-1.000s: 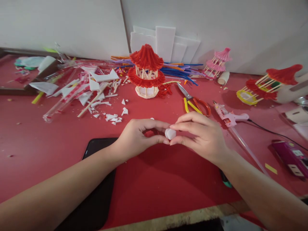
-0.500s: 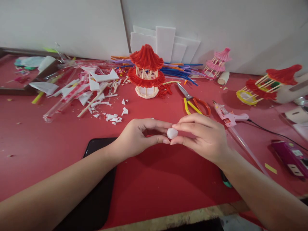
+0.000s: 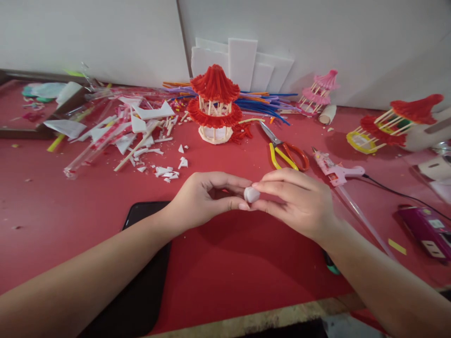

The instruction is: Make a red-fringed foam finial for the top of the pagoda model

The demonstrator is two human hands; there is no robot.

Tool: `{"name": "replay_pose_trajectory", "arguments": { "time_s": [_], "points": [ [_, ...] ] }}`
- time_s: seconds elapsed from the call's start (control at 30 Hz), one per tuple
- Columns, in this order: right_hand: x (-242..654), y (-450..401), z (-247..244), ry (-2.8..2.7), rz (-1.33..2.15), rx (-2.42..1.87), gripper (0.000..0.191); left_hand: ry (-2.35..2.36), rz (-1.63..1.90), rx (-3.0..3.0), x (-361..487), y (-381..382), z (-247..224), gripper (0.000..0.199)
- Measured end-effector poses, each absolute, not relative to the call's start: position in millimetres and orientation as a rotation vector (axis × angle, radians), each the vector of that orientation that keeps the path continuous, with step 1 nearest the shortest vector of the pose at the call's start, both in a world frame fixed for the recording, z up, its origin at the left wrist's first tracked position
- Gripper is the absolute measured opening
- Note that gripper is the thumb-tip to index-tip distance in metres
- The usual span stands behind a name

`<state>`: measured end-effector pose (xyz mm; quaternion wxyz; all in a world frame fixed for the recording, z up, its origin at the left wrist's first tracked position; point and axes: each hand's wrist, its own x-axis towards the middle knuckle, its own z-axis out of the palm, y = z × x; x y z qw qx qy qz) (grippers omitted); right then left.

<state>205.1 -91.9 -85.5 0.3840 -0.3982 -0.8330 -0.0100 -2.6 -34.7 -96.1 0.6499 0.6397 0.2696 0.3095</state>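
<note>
Between my fingertips is a small white rounded foam piece [image 3: 251, 195], held above the red tabletop. My left hand [image 3: 207, 195] pinches it from the left with thumb and fingers. My right hand [image 3: 298, 199] grips it from the right, thumb below and fingers above. Beyond my hands stands a small pagoda model [image 3: 214, 105] with two red fuzzy roofs, light stick posts and a pale base. Scissors [image 3: 287, 150] with yellow and orange handles lie just past my right hand. Nearby, to the right, is a pink glue gun [image 3: 336, 171] with a clear glue stick.
White foam scraps [image 3: 167, 171] and plastic wrappers [image 3: 102, 141] clutter the left. Pipe cleaners [image 3: 262, 103] and white foam sheets [image 3: 242, 63] are at the back wall. A black phone-like slab [image 3: 141, 281] lies under my left forearm. A red-roofed model [image 3: 384, 124] leans at right, near a purple power strip [image 3: 424, 230].
The white foam piece has turned slightly between my fingertips, showing a different side. Both hands stay almost in the same place.
</note>
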Motion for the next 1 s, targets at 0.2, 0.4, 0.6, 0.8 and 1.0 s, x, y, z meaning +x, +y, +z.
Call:
{"name": "replay_pose_trajectory", "arguments": {
  "time_s": [0.2,0.4,0.6,0.8,1.0],
  "points": [
    [206,-93,-86,-2.130,0.022,-1.003,0.028,0.632,0.742,1.493,-3,-36,-97,0.022],
    [210,-92,-83,-1.978,0.240,-1.155,0.031,0.603,0.792,1.546,-3,-38,-100,0.017],
    [204,-92,-86,-1.969,0.421,-1.141,0.008,0.592,0.837,1.648,-4,-37,-102,0.017],
    [200,-93,-87,-1.944,0.466,-1.129,0.009,0.573,0.815,1.619,-4,-36,-103,0.025],
    [200,-94,-87,-1.926,0.498,-1.119,0.007,0.575,0.800,1.645,-4,-37,-100,0.016]
  ]
}}
